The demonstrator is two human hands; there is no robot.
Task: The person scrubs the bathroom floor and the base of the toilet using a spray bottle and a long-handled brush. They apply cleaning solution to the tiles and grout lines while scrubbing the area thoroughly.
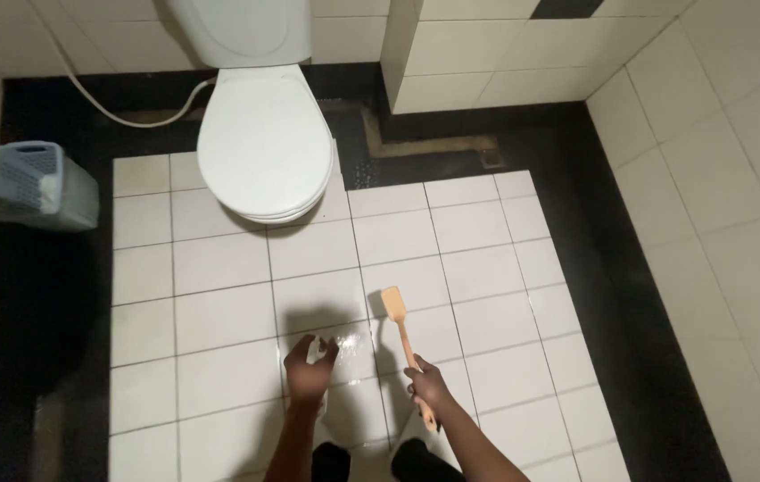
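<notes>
The right hand [426, 382] is clenched around the lower handle of a long wooden scrubbing brush with a flat orange-tan head [395, 308], whose long axis runs up and slightly left from the fingers, head resting on the wet white tiled floor [219, 312] towards the white closed-lid toilet [264, 147]. The left hand [309, 366] hovers just beside it, fingers spread and released, grasping nothing. No labels show; a pale blue plastic basket [37, 183] stands at the floor's far left edge.

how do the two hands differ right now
The right hand is closed around the handle of a long wooden brush, whose head points at the white tile floor; the left hand holds nothing. The left hand's fingers are spread and curled open above a wet patch of tile; the right's are wrapped tight. Both reach forward over the floor, before the toilet.
</notes>
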